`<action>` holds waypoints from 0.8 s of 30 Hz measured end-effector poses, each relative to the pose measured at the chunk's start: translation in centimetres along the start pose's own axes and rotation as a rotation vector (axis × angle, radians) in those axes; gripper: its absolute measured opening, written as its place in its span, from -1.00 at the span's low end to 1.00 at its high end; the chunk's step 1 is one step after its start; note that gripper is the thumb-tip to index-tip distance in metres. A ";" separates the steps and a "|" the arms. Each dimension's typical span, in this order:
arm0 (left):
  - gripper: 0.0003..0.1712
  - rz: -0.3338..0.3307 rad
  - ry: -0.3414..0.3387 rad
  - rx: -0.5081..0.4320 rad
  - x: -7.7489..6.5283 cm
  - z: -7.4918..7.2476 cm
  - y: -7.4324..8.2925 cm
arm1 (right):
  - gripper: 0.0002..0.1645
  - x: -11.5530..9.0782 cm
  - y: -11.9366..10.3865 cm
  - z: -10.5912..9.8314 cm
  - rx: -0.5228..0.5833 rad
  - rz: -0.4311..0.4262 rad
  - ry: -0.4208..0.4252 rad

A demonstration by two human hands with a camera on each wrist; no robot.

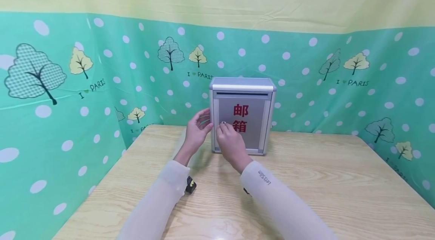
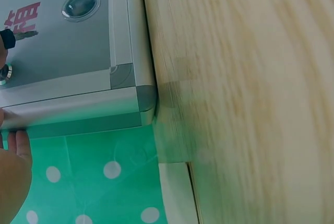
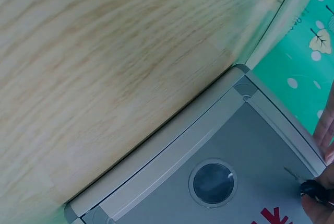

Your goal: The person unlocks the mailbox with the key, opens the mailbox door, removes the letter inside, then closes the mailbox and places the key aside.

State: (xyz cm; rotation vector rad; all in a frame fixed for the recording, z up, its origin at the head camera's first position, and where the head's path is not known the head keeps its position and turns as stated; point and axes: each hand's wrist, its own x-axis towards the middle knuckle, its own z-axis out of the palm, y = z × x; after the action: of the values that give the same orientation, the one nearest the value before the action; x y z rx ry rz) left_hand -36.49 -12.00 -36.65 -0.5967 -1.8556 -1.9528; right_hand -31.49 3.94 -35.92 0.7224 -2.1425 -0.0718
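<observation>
A silver-grey mailbox (image 1: 253, 119) with red characters and a slot near its top stands upright on the table. My left hand (image 1: 196, 132) rests against its left side, thumb by the front edge, fingers reaching along the side. In front of the door, my right hand (image 1: 232, 143) pinches a key with a black head (image 3: 313, 189). The key's blade is bare and apart from the door in both wrist views. Close to the key, a round metal lock (image 2: 4, 73) shows near the door's left edge. A round window (image 3: 212, 183) sits low in the door.
The wooden table (image 1: 312, 179) extends around the mailbox. Behind and beside it hangs a green and yellow curtain (image 1: 299, 55) with dots and trees. Small black devices, such as the left one (image 1: 191, 185), show beneath my sleeves.
</observation>
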 end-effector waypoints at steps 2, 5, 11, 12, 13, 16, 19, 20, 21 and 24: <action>-0.33 0.005 -0.003 -0.006 0.0 0.0 0.0 | -0.60 0.0 0.0 0.0 0.000 0.004 0.004; -0.33 0.008 -0.004 -0.008 0.0 0.1 0.1 | -0.60 -0.1 0.0 0.1 0.003 0.009 0.004; -0.33 0.006 0.002 0.003 0.0 0.0 0.1 | -0.62 -0.2 -0.1 0.3 0.025 0.016 0.030; -0.33 0.004 0.002 0.003 0.0 0.0 0.1 | -0.63 -0.3 -0.1 0.3 0.027 0.018 0.038; -0.32 0.002 0.002 0.002 0.0 0.0 0.0 | -0.64 -0.3 -0.1 0.3 0.033 0.021 0.048; -0.32 0.001 0.002 0.003 0.0 0.0 0.0 | -0.65 -0.4 -0.1 0.3 0.049 0.028 0.074; -0.33 0.001 0.001 0.008 0.0 0.0 0.0 | -0.64 -0.5 -0.1 0.3 0.057 0.035 0.082; -0.33 0.003 0.001 0.009 0.0 0.0 0.0 | -0.64 -0.5 -0.2 0.3 0.056 0.037 0.081; -0.33 0.004 0.000 0.010 0.0 0.0 0.0 | -0.64 -0.5 -0.2 0.3 0.056 0.040 0.080; -0.34 0.007 -0.003 0.005 0.0 -0.1 -0.1 | -0.63 -0.5 -0.3 0.2 0.060 0.051 0.073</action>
State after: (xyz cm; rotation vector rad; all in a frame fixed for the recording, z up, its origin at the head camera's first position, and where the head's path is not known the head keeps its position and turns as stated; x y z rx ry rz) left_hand -36.52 -12.06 -36.70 -0.6040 -1.8567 -1.9432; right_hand -31.23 3.91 -36.50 0.6946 -2.0996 0.0455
